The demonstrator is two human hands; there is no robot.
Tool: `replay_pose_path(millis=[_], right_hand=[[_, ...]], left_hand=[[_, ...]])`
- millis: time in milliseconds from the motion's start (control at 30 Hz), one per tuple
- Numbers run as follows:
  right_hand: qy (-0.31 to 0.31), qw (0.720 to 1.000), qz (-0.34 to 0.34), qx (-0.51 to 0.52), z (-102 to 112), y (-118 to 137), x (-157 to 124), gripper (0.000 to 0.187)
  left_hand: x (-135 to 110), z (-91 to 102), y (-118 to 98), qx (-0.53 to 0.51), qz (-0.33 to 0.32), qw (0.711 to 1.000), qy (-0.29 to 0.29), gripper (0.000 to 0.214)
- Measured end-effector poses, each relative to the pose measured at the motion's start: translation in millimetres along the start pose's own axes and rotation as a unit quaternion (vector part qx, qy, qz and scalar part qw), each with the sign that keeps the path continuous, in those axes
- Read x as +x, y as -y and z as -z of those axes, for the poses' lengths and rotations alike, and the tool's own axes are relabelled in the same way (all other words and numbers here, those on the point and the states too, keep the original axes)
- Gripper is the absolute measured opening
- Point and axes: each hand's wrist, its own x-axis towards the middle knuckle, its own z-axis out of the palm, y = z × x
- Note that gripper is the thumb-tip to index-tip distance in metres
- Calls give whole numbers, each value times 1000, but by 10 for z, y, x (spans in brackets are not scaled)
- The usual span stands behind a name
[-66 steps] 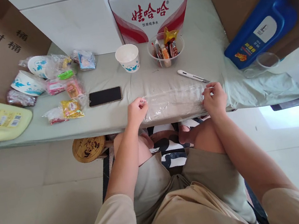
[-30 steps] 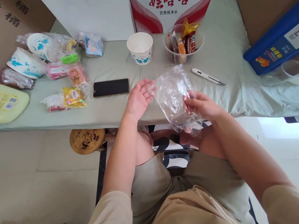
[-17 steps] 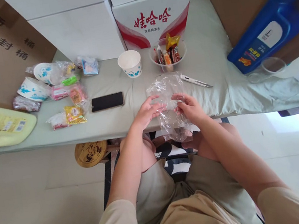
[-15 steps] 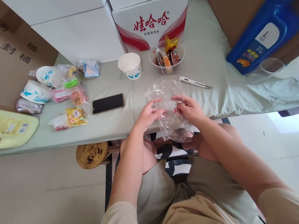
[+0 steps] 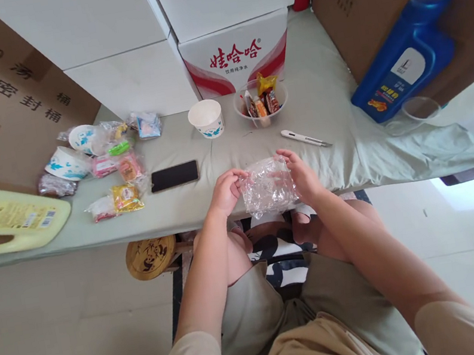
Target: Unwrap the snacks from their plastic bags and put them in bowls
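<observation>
clear plastic film (image 5: pixel 268 187): at the near edge of the counter (image 5: pixel 178 209); fingers of left hand (image 5: pixel 226 193) and right hand (image 5: pixel 304 177) gripping opposite sides. likely light, limp, slippery (may tear); hold both side edges.

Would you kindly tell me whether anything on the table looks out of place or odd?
Yes: two patterned paper cups lie tilted among wrapped snacks, while a third stands upright. The white craft knife lies with its blade bare near the right hand.
</observation>
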Motion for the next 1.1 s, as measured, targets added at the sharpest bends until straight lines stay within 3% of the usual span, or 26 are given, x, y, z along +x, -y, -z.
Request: replay_pose_path(millis=[67, 167, 267, 333, 433, 600, 733, 833, 933, 1100], right_hand=[[8, 999, -27, 16, -14, 7, -14, 57], [20, 998, -33, -43, -44, 0, -44, 80], [11, 997, 5, -80, -68, -8, -56, 80], [-11, 998, 39, -56, -75, -6, -44, 78], [-27, 999, 40, 6, -78, -1, -22, 76], [21, 999, -34, -19, -86, -5, -54, 39], [26, 998, -37, -41, -83, 33, -101, 36], [23, 997, -64, -32, -80, 78, -112, 39], [26, 997, -55, 45, -91, 115, -109, 43], [85, 986, -55, 135, -103, 182, -102, 26]], left_hand=[[2, -1, 11, 28, 0, 999, 19, 22], [0, -12, 35, 70, -44, 997, 1, 35], [-1, -31, 46, 18, -65, 998, -16, 59], [-2, -45, 47, -23, -15, 999, 16, 68], [-8, -67, 50, -42, 68, 995, 56, 59], [-57, -90, 30, -77, 63, 994, 54, 49], [-104, -115, -2, 32, 115, 991, 55, 45], [-125, -108, -15, 70, 113, 990, 51, 43], [-136, -70, -34, -4, 82, 995, 56, 44], [-140, -5, -106, -124, 61, 989, 59, 31]])
